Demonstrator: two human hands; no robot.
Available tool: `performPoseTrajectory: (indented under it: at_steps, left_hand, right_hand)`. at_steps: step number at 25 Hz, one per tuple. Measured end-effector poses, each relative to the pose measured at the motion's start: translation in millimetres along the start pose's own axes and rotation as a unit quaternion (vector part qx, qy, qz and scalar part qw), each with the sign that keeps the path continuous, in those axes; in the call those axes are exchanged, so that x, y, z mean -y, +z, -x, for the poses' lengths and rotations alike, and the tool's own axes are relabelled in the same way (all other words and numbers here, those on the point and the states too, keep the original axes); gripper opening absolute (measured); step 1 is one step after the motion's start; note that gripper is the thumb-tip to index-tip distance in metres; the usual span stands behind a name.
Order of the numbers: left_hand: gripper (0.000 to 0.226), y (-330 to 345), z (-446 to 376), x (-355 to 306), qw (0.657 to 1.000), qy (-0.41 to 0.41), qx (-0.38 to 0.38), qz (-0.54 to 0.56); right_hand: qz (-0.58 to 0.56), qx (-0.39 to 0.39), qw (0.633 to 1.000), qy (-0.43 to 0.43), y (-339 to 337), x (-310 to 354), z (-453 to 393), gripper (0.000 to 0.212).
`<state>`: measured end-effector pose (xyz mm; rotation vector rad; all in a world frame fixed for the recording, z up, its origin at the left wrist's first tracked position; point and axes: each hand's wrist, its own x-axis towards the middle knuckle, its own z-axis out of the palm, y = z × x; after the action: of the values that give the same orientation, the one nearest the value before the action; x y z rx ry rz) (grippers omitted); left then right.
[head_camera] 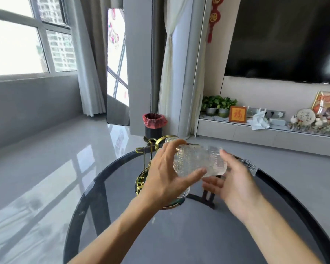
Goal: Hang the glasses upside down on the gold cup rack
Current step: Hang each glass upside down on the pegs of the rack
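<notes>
A clear ribbed glass lies on its side in the air above the table, held between both hands. My left hand wraps its left end with thumb below and fingers over the top. My right hand cups its right end from underneath. Behind my left hand stands the gold cup rack, its round base on the table; much of it is hidden by my hand. Another glass shows at the rack's top. A further glass peeks out behind my right hand.
The round dark glass table has a black rim and legs seen through it. A bin with a red liner stands on the floor beyond. A low TV shelf with plants and ornaments runs along the right wall.
</notes>
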<state>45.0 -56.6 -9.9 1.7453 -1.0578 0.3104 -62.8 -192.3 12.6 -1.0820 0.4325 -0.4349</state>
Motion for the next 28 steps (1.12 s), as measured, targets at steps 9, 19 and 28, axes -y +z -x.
performPoseTrajectory:
  at_steps: [9,19,28]
  left_hand:
    - [0.078,-74.9,-64.3,50.4,0.985,-0.005,-0.08,-0.155]
    - [0.077,-61.2,-118.5,160.9,0.967,-0.202,-0.058,0.145]
    - [0.101,-43.1,-119.2,200.0,0.964,-0.233,0.066,0.111]
  right_hand:
    - [0.344,0.044,0.912,-0.218,88.7,15.8,-72.8,0.035]
    - [0.698,0.066,0.657,-0.276,71.2,-27.1,-127.2,0.063]
    - [0.678,0.071,0.67,-0.293,70.9,-25.2,-123.5,0.069]
